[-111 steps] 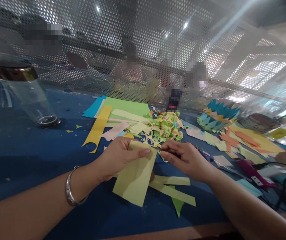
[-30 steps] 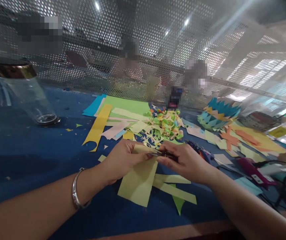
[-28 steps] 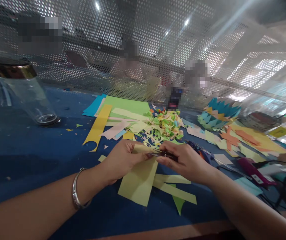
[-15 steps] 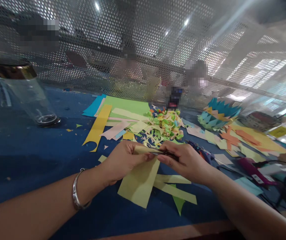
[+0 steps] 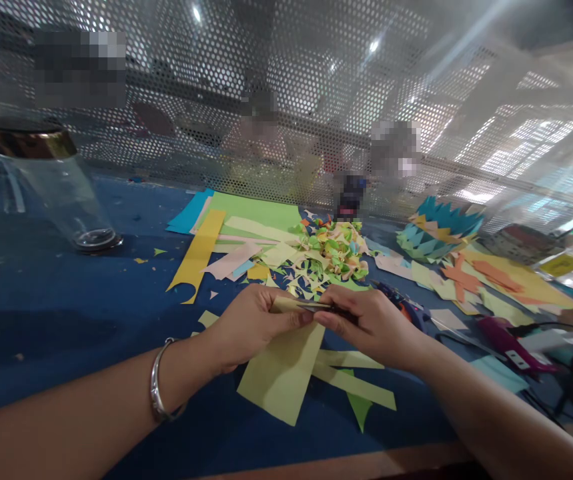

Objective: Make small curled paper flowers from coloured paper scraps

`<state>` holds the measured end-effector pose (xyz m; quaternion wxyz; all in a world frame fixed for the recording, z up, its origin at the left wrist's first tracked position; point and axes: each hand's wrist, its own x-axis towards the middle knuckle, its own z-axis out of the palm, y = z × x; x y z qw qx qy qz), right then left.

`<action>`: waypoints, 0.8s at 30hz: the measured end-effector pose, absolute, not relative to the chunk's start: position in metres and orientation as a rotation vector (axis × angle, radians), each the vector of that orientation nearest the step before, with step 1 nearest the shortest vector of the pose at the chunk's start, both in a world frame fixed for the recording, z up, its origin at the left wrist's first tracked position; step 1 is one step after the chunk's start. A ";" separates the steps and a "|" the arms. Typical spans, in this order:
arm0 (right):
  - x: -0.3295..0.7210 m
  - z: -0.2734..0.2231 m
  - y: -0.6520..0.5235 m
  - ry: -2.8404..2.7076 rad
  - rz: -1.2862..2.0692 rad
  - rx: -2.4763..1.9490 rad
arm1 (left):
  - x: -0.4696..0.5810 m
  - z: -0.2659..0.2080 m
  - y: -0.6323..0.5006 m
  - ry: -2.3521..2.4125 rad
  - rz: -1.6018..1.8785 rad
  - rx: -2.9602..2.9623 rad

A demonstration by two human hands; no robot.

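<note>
My left hand (image 5: 253, 327), with a silver bangle at the wrist, pinches a small pale yellow piece of paper (image 5: 285, 305). My right hand (image 5: 366, 327) is closed on scissors (image 5: 311, 305), whose metal blades point left at the paper, close to my left fingertips. Most of the scissors' handles are hidden by my fingers. Below both hands is a larger pale yellow sheet (image 5: 281, 380); its upper end is covered by my left hand. Pale yellow strips (image 5: 356, 385) and a green scrap (image 5: 359, 407) lie to its right.
Behind my hands lies a heap of paper cuttings (image 5: 336, 250), beside a green sheet (image 5: 261, 210) and a yellow strip (image 5: 199, 250). A glass jar (image 5: 69, 193) stands left. Rightward are a glue gun (image 5: 401, 303), a purple power strip (image 5: 511, 343) and a paper flower (image 5: 439, 230). Perforated metal rises behind.
The piece of paper has turned slightly, and less of it shows beside the blades. My left hand has shifted a little to the right. The right hand has hardly moved.
</note>
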<state>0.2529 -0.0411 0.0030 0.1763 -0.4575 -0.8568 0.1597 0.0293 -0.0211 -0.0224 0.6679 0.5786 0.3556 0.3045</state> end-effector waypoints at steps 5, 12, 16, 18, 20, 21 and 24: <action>0.253 0.003 -0.041 -2.432 0.444 -1.299 | 0.030 -0.024 -0.020 0.801 0.688 1.330; 0.254 0.003 -0.042 -2.437 0.425 -1.295 | 0.029 -0.021 -0.022 0.788 0.635 1.287; 0.253 0.003 -0.040 -2.438 0.410 -1.293 | 0.029 -0.020 -0.024 0.775 0.634 1.256; 0.253 0.003 -0.040 -2.439 0.398 -1.301 | 0.029 -0.019 -0.025 0.774 0.624 1.233; 0.254 0.003 -0.041 -2.438 0.396 -1.309 | 0.028 -0.017 -0.025 0.792 0.588 1.213; 0.254 0.003 -0.041 -2.436 0.398 -1.308 | 0.027 -0.016 -0.025 0.801 0.570 1.208; 0.255 0.003 -0.042 -2.422 0.405 -1.302 | 0.022 -0.012 -0.023 0.817 0.572 1.201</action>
